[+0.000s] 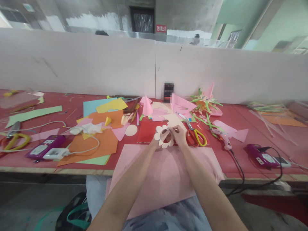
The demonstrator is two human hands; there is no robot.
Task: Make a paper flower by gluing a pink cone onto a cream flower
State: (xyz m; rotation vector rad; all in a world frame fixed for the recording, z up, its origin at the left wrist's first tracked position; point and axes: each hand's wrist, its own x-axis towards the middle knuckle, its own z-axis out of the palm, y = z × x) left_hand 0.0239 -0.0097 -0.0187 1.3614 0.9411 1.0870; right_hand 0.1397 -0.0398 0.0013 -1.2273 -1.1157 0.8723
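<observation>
Scalloped cream paper ring (pixel 164 145), petal-edged with open center, held up at far edge of pink sheet (pixel 166 166). Right hand (pixel 179 134): thumb and fingertips pinched together on ring's right rim. Left hand (pixel 155 143): at ring's left side, mostly behind it; how tightly closed, cannot tell. Ring likely very light, thin, bendable, easily creased or torn; best held by band between petals and hole, pinched gently. Beyond sheet: red folder (pixel 145 133), cream disc (pixel 131 130), scissors (pixel 190 127). Right of sheet: glue gun (pixel 226 141).
</observation>
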